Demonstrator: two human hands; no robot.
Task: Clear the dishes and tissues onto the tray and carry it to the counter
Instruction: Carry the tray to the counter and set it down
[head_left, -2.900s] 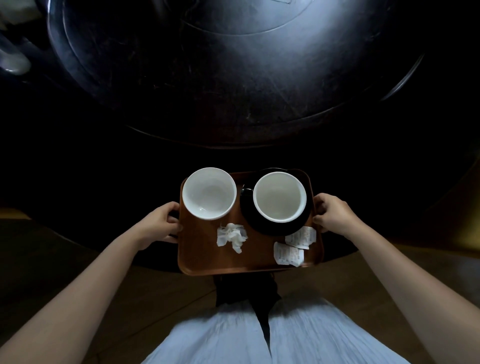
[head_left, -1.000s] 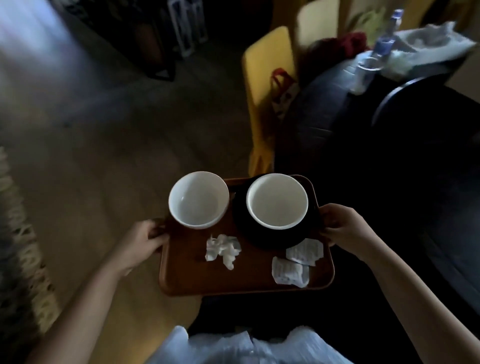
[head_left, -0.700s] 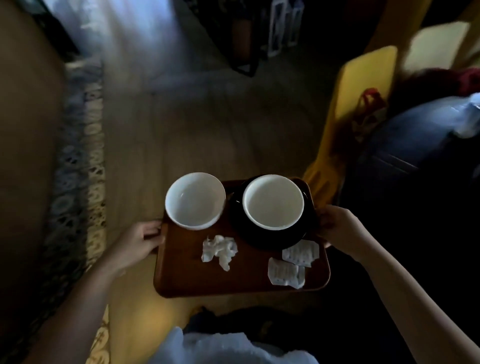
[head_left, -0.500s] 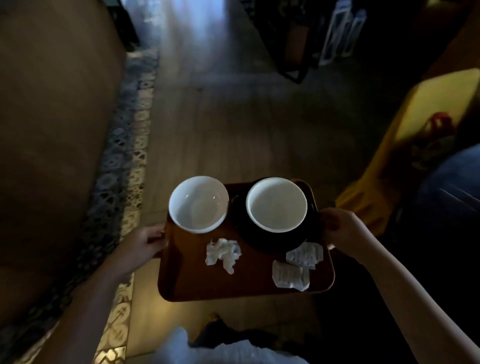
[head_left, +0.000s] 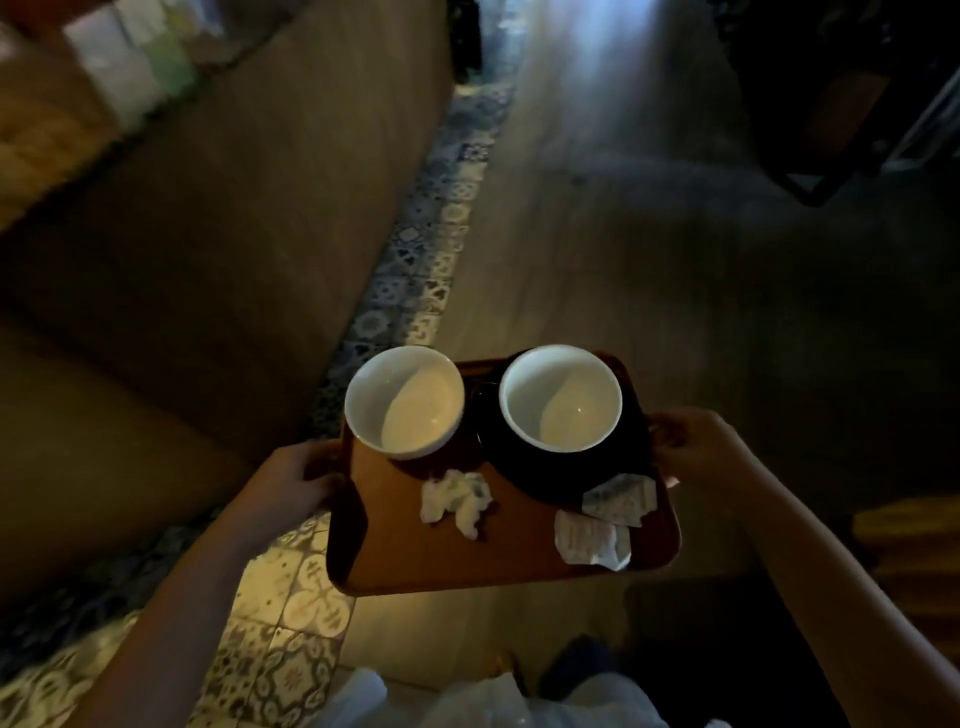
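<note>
Head camera, looking down in a dim room: a person carries a brown tray (head_left: 467, 566) at waist height, clear of any surface, with wooden floor (head_left: 597, 234) and a strip of patterned tiles (head_left: 431, 249) passing beneath it. The left hand (head_left: 291, 486) is curled closed around the tray's left rim; the right hand (head_left: 696, 447) is closed in the same way on the right rim, fingers wrapped under the edge.

On the tray's far left corner stands an empty white bowl (head_left: 405, 402). Just beside it, on the far right, a second white bowl (head_left: 561, 397) sits on a dark saucer (head_left: 524, 467). Nearer the carrier, at the tray's centre, lies a crumpled tissue (head_left: 457, 501); two flatter pieces of printed paper (head_left: 597, 519) rest at the near right corner, one overlapping the saucer's edge.

Loading appears complete: dishes and tissues are all aboard, and nothing else to collect is in sight. What remains is the carry and the set-down. A tall wood-fronted unit (head_left: 234, 208) rises to the left of the tray, with blurred pale items (head_left: 135, 62) on its top; it may be the counter, though the blur leaves that uncertain. The tray is not yet over it.
</note>
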